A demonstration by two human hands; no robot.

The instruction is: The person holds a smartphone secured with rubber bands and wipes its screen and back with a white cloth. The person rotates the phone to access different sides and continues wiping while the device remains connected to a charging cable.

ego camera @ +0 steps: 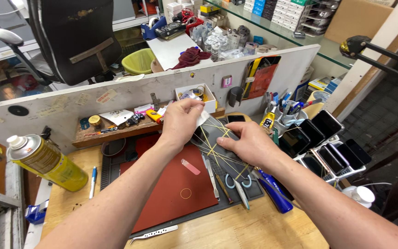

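A dark phone (pixel 218 148) wrapped in several yellow rubber bands lies on the red work mat (pixel 171 193). My right hand (pixel 249 143) presses down on its right side and holds it steady. My left hand (pixel 180 121) pinches a small white wipe (pixel 202 118) at the phone's upper left corner.
A yellow spray can (pixel 47 161) stands at the left, with a blue pen (pixel 92 180) beside it. Tweezers (pixel 155 234), small tools (pixel 229 186), a blue-handled tool (pixel 272 191) and a loose rubber band (pixel 186 193) lie nearby. A rack of phones (pixel 321 143) sits at the right, a cup of tools (pixel 284 113) behind it.
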